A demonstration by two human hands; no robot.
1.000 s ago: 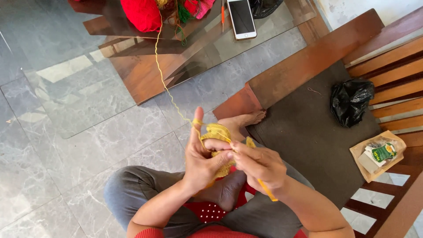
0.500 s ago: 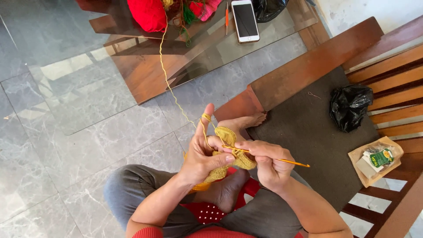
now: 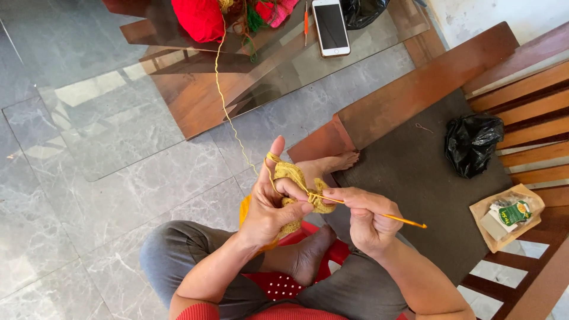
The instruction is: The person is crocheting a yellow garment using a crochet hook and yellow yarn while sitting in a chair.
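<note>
Grey marble floor (image 3: 89,195), glass table (image 3: 118,77), wooden bench (image 3: 427,83)

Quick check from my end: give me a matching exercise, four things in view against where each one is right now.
Things:
1. phone
2. black bag
3. crochet hook
4. red yarn ball

Places:
A. in the right hand
B. on the dark seat cushion
C. far end of the glass table, where the yellow strand leads
D. on the glass table, screen up, beside a dark bag

Pairs: 1-D, 2-B, 3-A, 4-C
</note>
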